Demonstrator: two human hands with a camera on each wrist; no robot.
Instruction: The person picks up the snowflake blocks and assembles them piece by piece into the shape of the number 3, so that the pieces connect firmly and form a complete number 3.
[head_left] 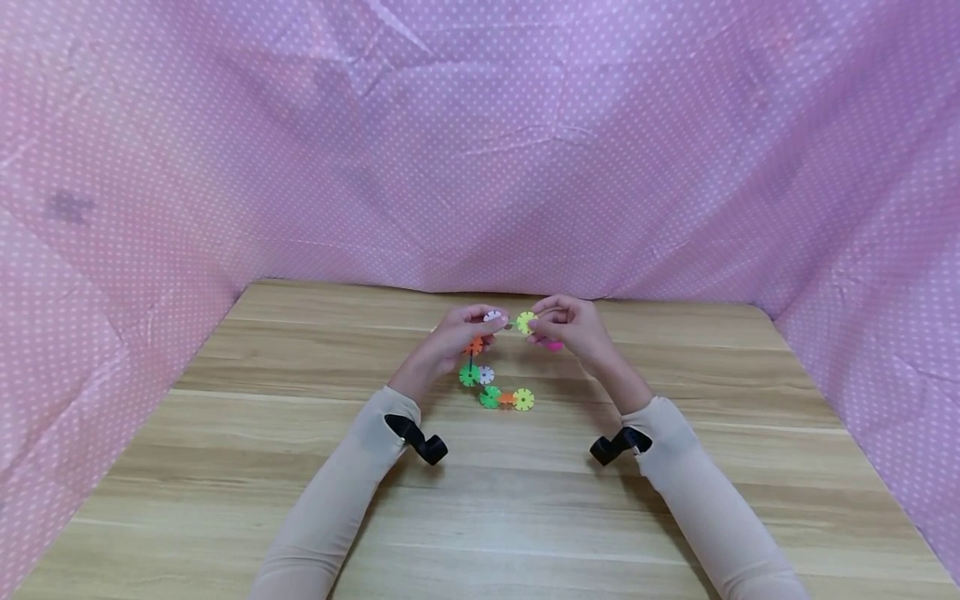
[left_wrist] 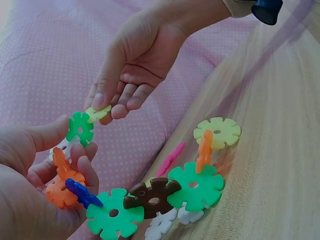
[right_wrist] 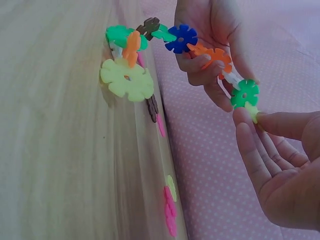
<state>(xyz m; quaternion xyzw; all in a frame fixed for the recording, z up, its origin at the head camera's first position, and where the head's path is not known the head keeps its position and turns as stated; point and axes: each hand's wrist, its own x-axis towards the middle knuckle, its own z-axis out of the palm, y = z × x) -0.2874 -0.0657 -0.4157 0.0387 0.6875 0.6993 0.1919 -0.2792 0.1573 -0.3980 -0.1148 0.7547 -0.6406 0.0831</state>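
Note:
A chain of notched plastic snowflake discs hangs between the two hands over the table. My left hand (head_left: pixel 450 337) grips it near its upper end, thumb and fingers around a white disc (head_left: pixel 492 316) and two orange discs (left_wrist: pixel 64 190). At the very end, my right hand (head_left: pixel 573 329) pinches a yellow disc (right_wrist: pixel 251 111) between thumb and fingers; it is slotted to a green disc (left_wrist: pixel 80 128). Below the left hand the chain continues with a blue disc (right_wrist: pixel 181 39), a green one (left_wrist: pixel 115 213), a brown one (left_wrist: pixel 152 198), another green (left_wrist: pixel 196 185), an orange (left_wrist: pixel 204 151) and a yellow disc (left_wrist: pixel 217 131).
Loose discs lie on the wooden table (head_left: pixel 480 508) behind the chain: pink (right_wrist: pixel 170 212), yellow (right_wrist: pixel 171 187), brown (right_wrist: pixel 152 109) and white (left_wrist: pixel 160 225). Pink dotted cloth (head_left: pixel 525 167) hangs beyond the table's back edge and sides. Black straps (head_left: pixel 416 437) sit at both wrists.

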